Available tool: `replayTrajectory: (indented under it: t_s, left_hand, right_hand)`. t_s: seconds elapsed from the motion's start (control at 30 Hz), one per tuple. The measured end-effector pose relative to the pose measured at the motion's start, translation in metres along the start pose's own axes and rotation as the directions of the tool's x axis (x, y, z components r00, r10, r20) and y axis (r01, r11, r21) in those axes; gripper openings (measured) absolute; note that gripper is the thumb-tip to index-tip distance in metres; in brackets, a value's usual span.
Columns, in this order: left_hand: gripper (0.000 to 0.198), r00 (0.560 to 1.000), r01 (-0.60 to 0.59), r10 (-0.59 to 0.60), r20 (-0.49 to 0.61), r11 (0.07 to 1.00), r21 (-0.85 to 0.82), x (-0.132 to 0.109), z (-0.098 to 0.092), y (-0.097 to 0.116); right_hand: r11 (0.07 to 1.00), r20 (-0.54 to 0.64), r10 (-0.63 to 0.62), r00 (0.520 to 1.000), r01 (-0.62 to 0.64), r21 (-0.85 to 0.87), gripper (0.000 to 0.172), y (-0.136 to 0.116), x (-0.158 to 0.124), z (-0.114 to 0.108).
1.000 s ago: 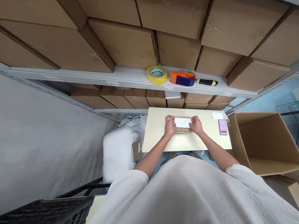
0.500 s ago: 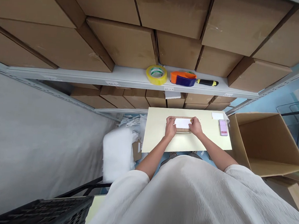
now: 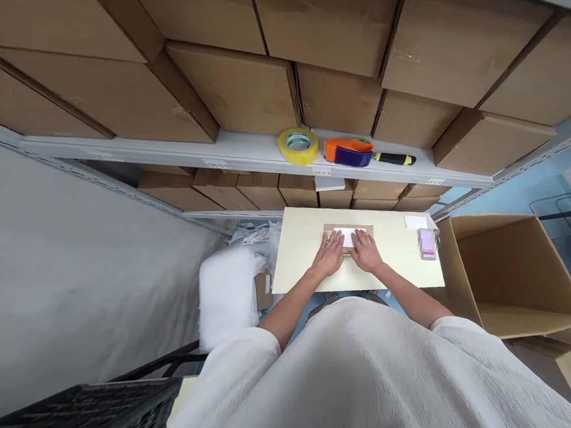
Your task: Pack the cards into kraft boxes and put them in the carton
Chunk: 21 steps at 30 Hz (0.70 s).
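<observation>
On the pale yellow table [image 3: 302, 254] lies a small brown cardboard box [image 3: 368, 232] with a white label [image 3: 346, 235] on its top. My left hand [image 3: 330, 253] rests flat on the label's left part, fingers stretched out. From the right, my right hand [image 3: 365, 250] lies flat with its fingertips over the label's right part. Neither hand grips anything. The fingers cover both ends of the label and some of the box's near side.
A yellow tape roll [image 3: 298, 146], an orange and blue tape dispenser [image 3: 348, 152] and a black and yellow cutter [image 3: 395, 159] lie on the shelf edge [image 3: 251, 148]. A blurred purple item [image 3: 428, 243] and white paper [image 3: 416, 222] sit at the table's right, beside a large open carton [image 3: 516, 269].
Both hands have left the label's side edges and moved inward, and they now lie flat on top of it. The box stays in about the same place.
</observation>
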<state>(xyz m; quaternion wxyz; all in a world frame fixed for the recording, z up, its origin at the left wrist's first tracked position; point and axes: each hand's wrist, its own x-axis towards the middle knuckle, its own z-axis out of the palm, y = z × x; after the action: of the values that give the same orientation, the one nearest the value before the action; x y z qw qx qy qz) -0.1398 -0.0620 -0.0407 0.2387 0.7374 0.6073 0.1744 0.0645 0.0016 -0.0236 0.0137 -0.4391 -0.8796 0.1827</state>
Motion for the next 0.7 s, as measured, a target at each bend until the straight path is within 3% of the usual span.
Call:
replayTrajectory:
  t_s: [0.17,0.4,0.53,0.7]
  left_hand:
    - [0.098,0.998,0.003,-0.008,0.068,0.997,0.078,-0.005,0.006,-0.008]
    - [0.107,0.990,0.138,-0.137,-0.012,0.987,0.082,-0.005,0.016,-0.002]
    - [0.113,0.989,0.136,-0.142,0.041,0.984,0.118,0.009,0.004,-0.010]
    - [0.122,0.974,0.107,-0.128,0.187,0.988,0.115,0.039,-0.020,-0.027]
  right_hand:
    - [0.998,0.080,0.018,0.997,-0.013,-0.062,0.091,0.004,-0.011,0.011]
    - [0.981,0.048,0.173,0.984,-0.168,-0.098,0.097,0.004,-0.012,0.015]
    - [0.972,0.075,0.231,0.970,-0.227,-0.060,0.112,0.012,-0.001,0.009]
    - [0.966,0.221,0.257,0.941,-0.259,-0.022,0.130,0.031,0.018,-0.003]
